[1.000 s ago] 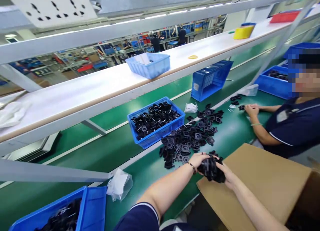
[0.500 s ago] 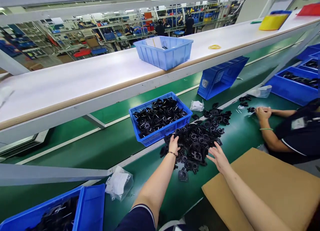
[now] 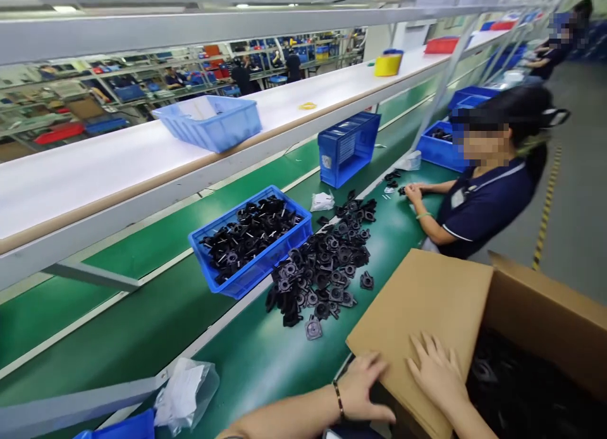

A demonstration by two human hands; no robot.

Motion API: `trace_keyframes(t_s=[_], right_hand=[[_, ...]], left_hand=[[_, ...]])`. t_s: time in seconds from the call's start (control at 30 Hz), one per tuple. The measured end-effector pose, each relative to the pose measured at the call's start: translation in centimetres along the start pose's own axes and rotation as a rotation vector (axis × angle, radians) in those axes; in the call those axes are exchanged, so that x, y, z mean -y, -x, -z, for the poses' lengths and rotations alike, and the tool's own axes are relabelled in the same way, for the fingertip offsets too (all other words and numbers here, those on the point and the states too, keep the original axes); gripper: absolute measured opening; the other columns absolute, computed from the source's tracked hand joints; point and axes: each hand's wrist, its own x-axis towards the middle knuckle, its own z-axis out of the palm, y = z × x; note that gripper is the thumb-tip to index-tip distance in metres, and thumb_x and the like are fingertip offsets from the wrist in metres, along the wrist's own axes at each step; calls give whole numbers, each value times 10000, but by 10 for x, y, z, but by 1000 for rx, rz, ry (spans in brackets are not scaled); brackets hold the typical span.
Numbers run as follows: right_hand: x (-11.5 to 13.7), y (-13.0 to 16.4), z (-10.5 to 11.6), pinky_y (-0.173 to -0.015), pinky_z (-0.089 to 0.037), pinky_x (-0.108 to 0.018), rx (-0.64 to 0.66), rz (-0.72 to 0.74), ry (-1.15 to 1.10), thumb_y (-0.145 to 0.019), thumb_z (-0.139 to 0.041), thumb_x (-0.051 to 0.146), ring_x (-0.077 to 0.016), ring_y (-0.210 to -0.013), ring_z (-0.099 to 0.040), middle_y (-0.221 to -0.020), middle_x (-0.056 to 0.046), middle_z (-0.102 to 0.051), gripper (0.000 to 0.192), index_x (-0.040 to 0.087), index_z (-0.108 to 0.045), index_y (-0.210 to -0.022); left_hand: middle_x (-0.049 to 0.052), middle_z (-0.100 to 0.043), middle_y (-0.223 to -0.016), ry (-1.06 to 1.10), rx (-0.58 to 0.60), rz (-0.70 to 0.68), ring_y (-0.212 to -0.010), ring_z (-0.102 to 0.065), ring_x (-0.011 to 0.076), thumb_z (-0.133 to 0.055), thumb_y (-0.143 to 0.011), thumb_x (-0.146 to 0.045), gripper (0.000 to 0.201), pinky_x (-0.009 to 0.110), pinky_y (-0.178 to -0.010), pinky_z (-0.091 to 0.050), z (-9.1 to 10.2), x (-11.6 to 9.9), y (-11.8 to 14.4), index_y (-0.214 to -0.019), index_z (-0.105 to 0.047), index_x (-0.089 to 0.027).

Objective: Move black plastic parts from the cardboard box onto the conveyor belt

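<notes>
While both palms lie flat and empty-fingered, the left hand (image 3: 363,388) at the edge of the cardboard box flap (image 3: 422,319) and the right hand (image 3: 439,376) on it, pressing could buckle it, and the black plastic parts (image 3: 322,268) near the table edge could be knocked off.

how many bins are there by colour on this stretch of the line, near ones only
Dark blue bins on the green belt: 4 (one full of black parts, one tipped on its side, one beside the co-worker, a corner at the bottom edge)
Light blue bin on the white shelf: 1
Yellow bin on the shelf: 1
Red bin on the shelf: 1
Total: 7
</notes>
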Motion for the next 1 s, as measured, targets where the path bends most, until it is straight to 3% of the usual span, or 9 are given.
trace_keyframes(t_s=[0.03,0.1,0.2,0.33,0.57,0.73,0.87,1.0], right_hand=[[-1,2,1,-1009,-164,-539,-1,-9,17,-767,-415,426,-331,-1233,-340,-1299,-144,-474,515,166,-553,-1190],[-5,4,5,-1022,-157,-508,-5,-34,28,-781,-408,400,-316,-1241,-331,-1302,-133,-474,499,165,-549,-1197],[-19,8,8,-1029,-136,-500,-25,-80,28,-804,-387,362,-308,-1255,-305,-1319,-127,-457,482,159,-534,-1215],[-41,19,2,-1000,-139,-564,-53,-151,17,-817,-367,314,-312,-1270,-268,-1345,-127,-422,448,175,-530,-1211],[-83,36,-15,-903,-244,-628,-103,-157,-54,-783,-331,188,-332,-1232,-308,-1216,-174,-520,362,144,-643,-960],[-124,41,-25,-966,-293,-475,-241,-176,-180,-773,-329,307,-335,-1270,-221,-1263,-229,-406,446,64,-618,-1010],[-141,46,-33,-970,-270,-516,-389,-290,-329,-755,-293,412,-411,-1262,-187,-1307,-308,-221,653,-56,-436,-1188],[-144,69,-45,-941,-333,-494,-440,-331,-471,-743,-280,511,-410,-1214,-298,-1250,-296,-305,804,-66,-223,-1299]], left_hand=[[108,-211,-1456,-89,130,-65,-1321,-171,351,-655,-574,-605,937,540,-1056,-134,-12,-6,-4,-1364,-261,-294],[126,-92,-1479,-207,242,-131,-1330,-47,390,-623,-557,-668,1024,609,-1027,-47,-32,-17,-16,-1392,-158,-299],[153,-25,-1476,-289,231,-166,-1326,29,387,-557,-666,-621,941,622,-1016,-28,-58,-28,-35,-1404,-91,-268],[136,-5,-1482,-344,217,-203,-1326,26,390,-570,-709,-396,860,622,-1016,-82,-90,-31,-55,-1401,-77,-269],[231,-94,-1451,-377,258,-76,-1283,-204,420,-534,-721,-330,877,569,-1003,-230,-146,-22,-73,-1403,-21,-129],[248,-89,-1444,-445,213,-85,-1273,-181,459,-508,-733,-270,836,570,-938,-316,-165,-38,-89,-1403,-33,-113],[280,-114,-1426,-469,175,-132,-1260,-188,484,-415,-790,-283,728,593,-905,-330,-169,-52,-95,-1399,-70,-83],[287,-119,-1423,-490,151,-155,-1261,-177,489,-336,-824,-283,659,604,-890,-331,-173,-60,-96,-1396,-91,-68]])
